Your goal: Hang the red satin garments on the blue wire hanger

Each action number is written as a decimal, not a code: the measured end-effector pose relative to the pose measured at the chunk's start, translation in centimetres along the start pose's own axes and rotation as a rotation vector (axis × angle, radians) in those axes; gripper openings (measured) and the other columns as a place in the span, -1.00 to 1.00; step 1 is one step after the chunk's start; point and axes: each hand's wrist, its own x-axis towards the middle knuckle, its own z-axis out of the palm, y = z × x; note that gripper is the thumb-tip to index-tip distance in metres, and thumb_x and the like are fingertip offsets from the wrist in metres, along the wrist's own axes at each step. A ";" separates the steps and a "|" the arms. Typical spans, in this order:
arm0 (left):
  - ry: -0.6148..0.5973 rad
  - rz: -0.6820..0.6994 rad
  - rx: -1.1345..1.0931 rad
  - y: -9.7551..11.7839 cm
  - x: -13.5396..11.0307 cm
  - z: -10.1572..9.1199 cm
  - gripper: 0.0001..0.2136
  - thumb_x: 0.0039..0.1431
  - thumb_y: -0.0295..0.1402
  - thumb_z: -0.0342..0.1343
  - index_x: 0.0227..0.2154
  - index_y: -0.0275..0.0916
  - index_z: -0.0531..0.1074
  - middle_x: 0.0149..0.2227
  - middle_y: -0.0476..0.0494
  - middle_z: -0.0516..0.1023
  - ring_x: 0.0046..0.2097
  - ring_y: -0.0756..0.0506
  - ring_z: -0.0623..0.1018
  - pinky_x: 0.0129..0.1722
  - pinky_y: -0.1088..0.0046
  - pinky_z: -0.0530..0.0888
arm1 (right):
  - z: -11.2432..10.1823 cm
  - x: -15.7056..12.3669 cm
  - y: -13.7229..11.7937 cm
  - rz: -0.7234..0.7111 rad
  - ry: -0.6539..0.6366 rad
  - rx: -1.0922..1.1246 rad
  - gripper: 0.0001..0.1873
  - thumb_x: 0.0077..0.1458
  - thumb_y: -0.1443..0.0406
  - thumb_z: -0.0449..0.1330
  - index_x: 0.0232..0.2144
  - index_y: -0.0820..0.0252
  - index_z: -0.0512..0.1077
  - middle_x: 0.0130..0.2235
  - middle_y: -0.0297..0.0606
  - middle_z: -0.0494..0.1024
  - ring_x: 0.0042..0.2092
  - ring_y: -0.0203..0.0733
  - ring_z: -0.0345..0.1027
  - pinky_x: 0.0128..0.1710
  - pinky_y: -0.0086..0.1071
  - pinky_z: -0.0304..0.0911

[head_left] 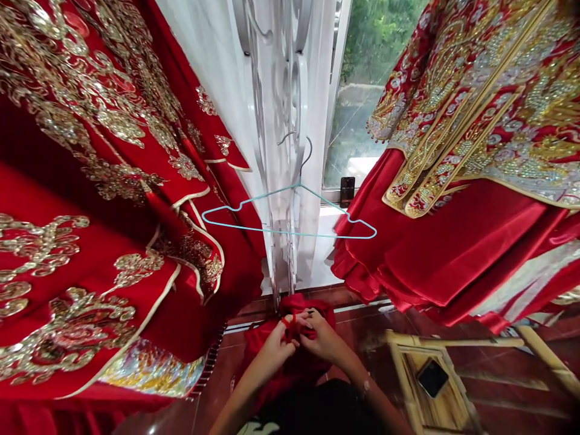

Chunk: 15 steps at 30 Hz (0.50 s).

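Low in the middle of the head view, my left hand (281, 339) and my right hand (319, 336) are close together, fingers bent inward on a red garment (296, 302). A thin red band of it crosses the fingers of my left hand. The rest of the red cloth hangs and bunches below and beyond my hands, partly hidden by my forearms. A light blue wire hanger (290, 232) hangs above and beyond my hands by its metal hook, with nothing on it.
Embroidered red gowns hang at left (136, 151) and right (435, 235). White metal scrollwork (296, 90) stands straight ahead. One phone (347, 190) leans by the window; another (432, 378) lies on a bamboo stool (403, 368) at lower right.
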 end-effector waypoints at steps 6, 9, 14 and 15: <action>0.033 -0.028 0.057 0.2 -0.8 -1.4 -0.63 -0.26 -0.44 0.01 -0.34 -0.28 0.60 -0.02 -0.28 0.65 0.03 -0.24 0.56 -0.19 0.40 0.48 | -0.2 -0.6 -1.0 -0.060 -0.201 0.236 -0.62 0.12 0.15 0.22 -0.67 0.17 0.35 -0.40 -0.26 0.51 -0.26 -0.17 0.40 -0.08 -0.25 0.35; 0.143 -0.020 0.064 0.6 -1.3 -2.9 -0.64 -0.24 -0.43 0.02 -0.33 -0.27 0.62 -0.09 -0.26 0.68 -0.03 -0.23 0.61 -0.25 0.43 0.51 | -1.7 -1.2 -1.8 -0.015 -0.202 0.545 -0.50 0.21 0.00 0.11 -0.63 0.16 0.37 -0.57 -0.32 0.46 -0.52 -0.26 0.32 -0.39 -0.34 0.35; 0.323 0.048 0.089 0.3 -3.5 -6.5 -0.65 -0.09 -0.39 0.10 -0.22 -0.21 0.64 -0.03 -0.21 0.67 0.02 -0.23 0.64 0.02 0.20 0.58 | -9.0 -3.1 -3.0 0.011 -0.071 0.189 -0.51 0.12 0.30 0.15 0.12 0.13 0.48 0.18 -0.13 0.54 0.17 -0.09 0.45 0.25 -0.10 0.28; 0.343 0.087 0.088 0.0 -4.0 -7.2 -0.64 -0.06 -0.37 0.11 -0.18 -0.20 0.64 0.01 -0.22 0.66 0.06 -0.25 0.63 0.03 0.17 0.58 | -10.9 -3.5 -3.0 0.021 -0.102 0.059 -0.40 0.07 0.36 0.13 0.19 0.12 0.43 0.25 -0.14 0.47 0.26 -0.08 0.35 0.33 -0.05 0.18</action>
